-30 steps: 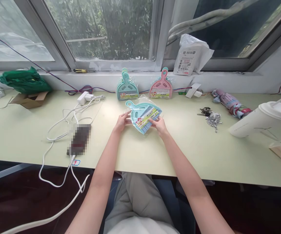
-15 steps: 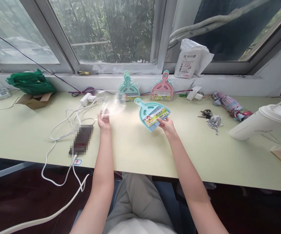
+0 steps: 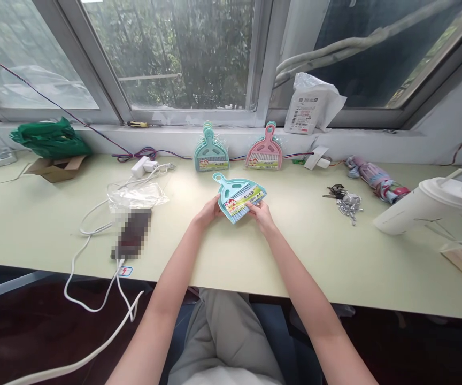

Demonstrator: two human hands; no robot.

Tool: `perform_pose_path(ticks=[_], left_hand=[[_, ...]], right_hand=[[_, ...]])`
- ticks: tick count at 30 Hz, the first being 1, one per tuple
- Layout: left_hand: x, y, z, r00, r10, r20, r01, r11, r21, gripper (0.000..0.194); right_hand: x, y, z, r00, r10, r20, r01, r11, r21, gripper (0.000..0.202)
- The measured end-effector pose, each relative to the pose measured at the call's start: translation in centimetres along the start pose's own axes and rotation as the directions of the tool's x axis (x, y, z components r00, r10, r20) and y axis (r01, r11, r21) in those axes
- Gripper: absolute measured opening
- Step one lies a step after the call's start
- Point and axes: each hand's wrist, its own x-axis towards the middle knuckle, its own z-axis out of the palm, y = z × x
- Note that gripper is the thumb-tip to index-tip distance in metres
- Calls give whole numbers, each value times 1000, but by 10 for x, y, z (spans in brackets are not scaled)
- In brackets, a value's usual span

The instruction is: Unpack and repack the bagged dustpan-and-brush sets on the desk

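Note:
A teal dustpan and brush set [image 3: 236, 191] with a printed yellow-green label is held up over the table, its handle tilted away to the upper left. My right hand [image 3: 261, 215] grips its lower right edge, thumb on the label. On the other side, my left hand [image 3: 210, 212] holds the left edge, its fingers partly hidden behind the pan. A crumpled clear plastic bag [image 3: 138, 195] lies on the table to the left. Behind, more teal dustpan sets [image 3: 210, 152] and pink dustpan sets [image 3: 265, 152] lean against the sill.
On the left are a phone [image 3: 132, 235], white charging cables [image 3: 90, 231], a small cardboard box [image 3: 56, 168] and a green bag [image 3: 50, 140]. To the right lie keys [image 3: 347, 203], a folded umbrella [image 3: 377, 179] and a white cup [image 3: 423, 206]. A white package [image 3: 309, 107] stands on the sill.
My left hand has let go of the clear bag, now lying on the table at left, and moved right to take hold of the dustpan set. The set has shifted slightly left and nearer.

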Motion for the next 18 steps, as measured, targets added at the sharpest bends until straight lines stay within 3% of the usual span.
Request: perform_pose_path(ticks=[4,6,7,9,11,12,15,16,18], left_hand=[[8,-8,-4,973,42,-227,-39,999,19,37],[9,-7,-9,950,59,-307,-49,998,41,33],[9,-7,-11,942,68,-330,-55,997,49,32],[8,-5,-13,933,81,-350,-65,996,58,31],[6,-4,-12,934,83,-349,-64,996,64,31],[5,-3,-10,936,84,-342,-63,995,72,32],[4,-2,-6,953,96,-287,-63,991,120,35],[3,-1,-3,961,100,-257,-65,988,141,37],[2,-1,2,975,110,-194,-76,981,179,41]], right_hand=[[0,-5,-4,970,196,144,-164,965,-207,23],[4,-10,-13,957,244,156,-194,940,-282,22],[7,-12,-21,970,217,110,-180,944,-275,22],[14,-18,-39,994,68,-89,-84,979,-187,23],[20,-22,-56,951,-53,-303,23,995,-100,28],[22,-23,-62,933,-58,-354,27,995,-92,32],[19,-22,-58,945,-28,-325,-71,955,-287,44],[15,-20,-50,949,-82,-304,-53,910,-412,44],[6,-16,-27,915,-327,-234,91,736,-671,39]])
